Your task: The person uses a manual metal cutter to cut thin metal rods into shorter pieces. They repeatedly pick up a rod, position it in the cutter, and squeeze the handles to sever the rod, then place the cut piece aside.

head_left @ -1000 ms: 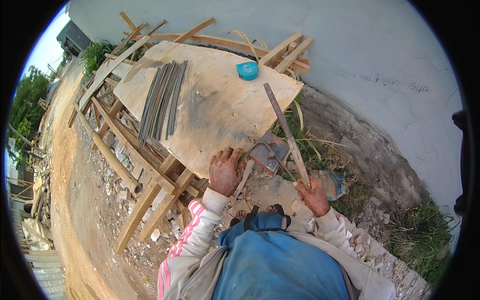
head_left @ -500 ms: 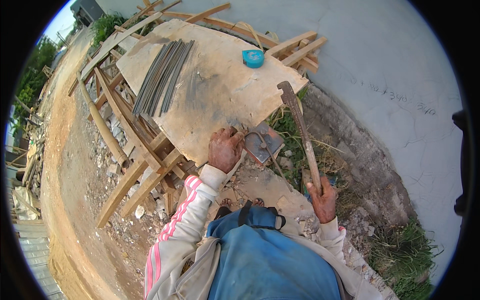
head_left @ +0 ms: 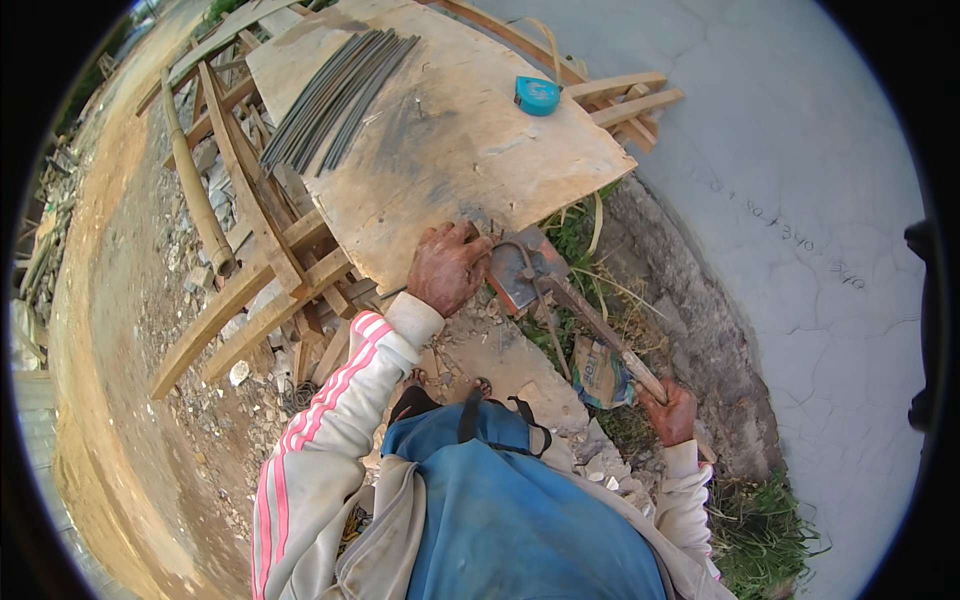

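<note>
Your right hand [head_left: 672, 412] has fingers clamped round the long bar [head_left: 608, 333]; move it gently, as your left hand [head_left: 446, 270], grip hard to tell, is near the metal plate [head_left: 512, 287]

1. Tape measure [head_left: 538, 96], between twelve and one o'clock: teal, pale print.
2. Rods [head_left: 335, 105], eleven o'clock: dark grey.
3. Counter [head_left: 490, 145], twelve o'clock: tan, smudged grey-black.
4. Metal plate [head_left: 514, 280]: grey, rusty-red edge.
5. Bar [head_left: 606, 333], four o'clock: rusty brown.
6. Left sleeve [head_left: 325, 425], eight o'clock: off-white, pink stripes.
7. Shirt [head_left: 530, 510], six o'clock: blue.
8. Wall [head_left: 790, 180], two o'clock: pale grey.
</note>
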Action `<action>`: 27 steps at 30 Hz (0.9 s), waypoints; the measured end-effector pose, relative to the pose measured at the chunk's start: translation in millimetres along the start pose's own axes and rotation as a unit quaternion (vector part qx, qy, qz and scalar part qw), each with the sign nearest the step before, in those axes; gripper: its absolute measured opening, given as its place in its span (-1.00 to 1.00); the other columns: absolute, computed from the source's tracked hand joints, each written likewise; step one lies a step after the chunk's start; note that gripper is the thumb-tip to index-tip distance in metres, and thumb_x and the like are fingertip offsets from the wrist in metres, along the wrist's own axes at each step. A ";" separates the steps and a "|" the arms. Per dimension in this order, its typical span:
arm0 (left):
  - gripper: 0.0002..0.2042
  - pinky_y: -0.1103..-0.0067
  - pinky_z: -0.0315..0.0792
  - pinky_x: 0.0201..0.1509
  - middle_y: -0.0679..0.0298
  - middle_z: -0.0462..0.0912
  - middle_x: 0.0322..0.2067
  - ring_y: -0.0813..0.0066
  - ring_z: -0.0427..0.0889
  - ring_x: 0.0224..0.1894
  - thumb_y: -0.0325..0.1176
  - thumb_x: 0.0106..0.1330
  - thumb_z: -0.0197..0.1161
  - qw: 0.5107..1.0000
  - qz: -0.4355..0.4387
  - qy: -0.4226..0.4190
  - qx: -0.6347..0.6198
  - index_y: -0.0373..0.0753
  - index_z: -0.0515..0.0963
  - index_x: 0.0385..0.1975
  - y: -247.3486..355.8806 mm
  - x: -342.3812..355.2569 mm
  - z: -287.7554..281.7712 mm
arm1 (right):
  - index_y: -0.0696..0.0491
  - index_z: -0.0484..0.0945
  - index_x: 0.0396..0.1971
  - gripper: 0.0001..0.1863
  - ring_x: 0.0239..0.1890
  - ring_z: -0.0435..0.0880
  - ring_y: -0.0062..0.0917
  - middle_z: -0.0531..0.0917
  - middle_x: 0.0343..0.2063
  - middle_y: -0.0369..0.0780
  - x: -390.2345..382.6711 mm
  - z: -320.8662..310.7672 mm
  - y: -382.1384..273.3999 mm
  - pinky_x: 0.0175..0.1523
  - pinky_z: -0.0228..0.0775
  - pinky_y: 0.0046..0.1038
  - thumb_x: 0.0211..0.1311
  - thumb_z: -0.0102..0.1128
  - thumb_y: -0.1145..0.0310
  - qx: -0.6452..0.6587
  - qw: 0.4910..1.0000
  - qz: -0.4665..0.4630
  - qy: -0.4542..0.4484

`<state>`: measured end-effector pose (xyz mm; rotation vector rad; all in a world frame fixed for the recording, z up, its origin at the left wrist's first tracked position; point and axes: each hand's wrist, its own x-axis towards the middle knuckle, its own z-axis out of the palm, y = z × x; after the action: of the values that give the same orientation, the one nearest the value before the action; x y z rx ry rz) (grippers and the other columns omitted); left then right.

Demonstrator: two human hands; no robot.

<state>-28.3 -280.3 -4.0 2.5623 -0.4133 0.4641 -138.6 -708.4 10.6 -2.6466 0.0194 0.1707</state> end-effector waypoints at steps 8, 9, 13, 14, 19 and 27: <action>-0.81 0.26 0.38 -0.06 0.20 0.55 -0.25 0.16 0.54 -0.13 -0.35 0.20 0.29 1.000 -0.003 0.006 0.005 -0.11 0.66 -0.19 3.0 -2.0 -1.8 | 0.03 0.63 -0.47 -0.74 -0.58 0.63 -0.13 0.59 -0.68 -0.09 57.4 -25.3 18.4 -0.40 0.43 -0.19 -0.02 0.46 0.17 -0.084 0.991 -0.102 -0.022; -0.81 0.27 0.38 -0.06 0.20 0.54 -0.26 0.17 0.53 -0.13 -0.35 0.20 0.29 1.000 -0.001 0.010 0.007 -0.10 0.66 -0.19 2.8 -2.0 -1.4 | 0.02 0.61 -0.48 -0.74 -0.58 0.63 -0.12 0.59 -0.68 -0.09 64.3 -28.9 18.9 -0.39 0.44 -0.19 -0.03 0.46 0.19 -0.100 0.988 -0.119 -0.011; -0.83 0.28 0.38 -0.06 0.21 0.51 -0.29 0.19 0.53 -0.16 -0.35 0.20 0.29 1.000 0.004 0.005 0.021 -0.09 0.65 -0.21 1.2 -1.8 0.4 | 0.02 0.55 -0.52 -0.74 -0.55 0.61 -0.10 0.58 -0.66 -0.08 93.2 -40.0 19.4 -0.40 0.40 -0.16 -0.01 0.44 0.20 -0.141 0.973 -0.180 -0.009; -0.83 0.28 0.38 -0.06 0.22 0.50 -0.30 0.19 0.53 -0.16 -0.34 0.20 0.29 1.000 0.006 0.008 0.022 -0.09 0.64 -0.21 0.7 -1.7 0.8 | 0.02 0.55 -0.53 -0.74 -0.54 0.60 -0.09 0.58 -0.66 -0.08 99.2 -41.7 19.4 -0.40 0.39 -0.16 -0.01 0.44 0.20 -0.149 0.973 -0.177 -0.013; -0.80 0.28 0.38 -0.08 0.21 0.53 -0.29 0.17 0.53 -0.17 -0.37 0.18 0.29 1.000 0.009 0.011 0.016 -0.10 0.66 -0.18 0.2 -1.8 0.2 | 0.02 0.54 -0.55 -0.74 -0.55 0.57 -0.05 0.55 -0.66 -0.05 111.3 -44.8 19.5 -0.41 0.36 -0.15 -0.01 0.43 0.21 -0.171 0.968 -0.183 -0.021; -0.78 0.27 0.39 -0.17 0.17 0.58 -0.30 0.13 0.55 -0.22 -0.44 0.15 0.29 0.999 0.022 0.036 0.006 -0.15 0.69 -0.19 0.7 -0.4 -0.1 | 0.02 0.54 -0.56 -0.77 -0.52 0.58 -0.04 0.57 -0.62 -0.05 84.1 -29.5 19.6 -0.40 0.37 -0.13 0.02 0.42 0.24 -0.131 0.977 -0.166 0.010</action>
<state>-29.0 -280.8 -3.8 2.5445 -0.4424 0.5738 -52.5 -738.2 16.8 -2.8632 -0.4662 0.0342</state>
